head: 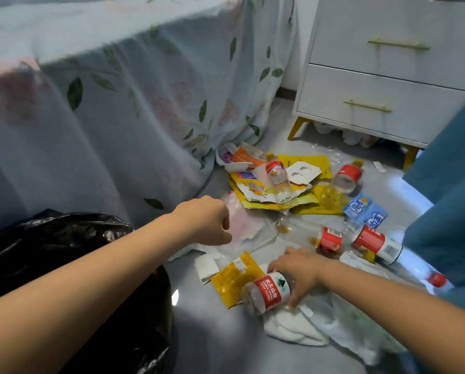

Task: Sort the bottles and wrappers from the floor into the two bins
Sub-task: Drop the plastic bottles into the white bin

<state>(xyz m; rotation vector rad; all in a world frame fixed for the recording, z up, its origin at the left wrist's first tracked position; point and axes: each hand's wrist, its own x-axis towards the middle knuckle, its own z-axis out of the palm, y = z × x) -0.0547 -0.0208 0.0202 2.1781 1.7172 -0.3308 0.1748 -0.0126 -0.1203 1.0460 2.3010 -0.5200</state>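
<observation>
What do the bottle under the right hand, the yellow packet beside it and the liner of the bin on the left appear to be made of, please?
The bottle looks like clear thin plastic: see-through walls, with a glossy red label. The yellow packet seems to be glossy plastic film or foil laminate, creased and shiny. The bin liner looks like thin black plastic film, wrinkled with bright glints.

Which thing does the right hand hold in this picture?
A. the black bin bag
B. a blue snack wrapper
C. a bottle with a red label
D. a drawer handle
C: the right hand has its fingers curled round the bottle with a red label, lying on the floor.
</observation>
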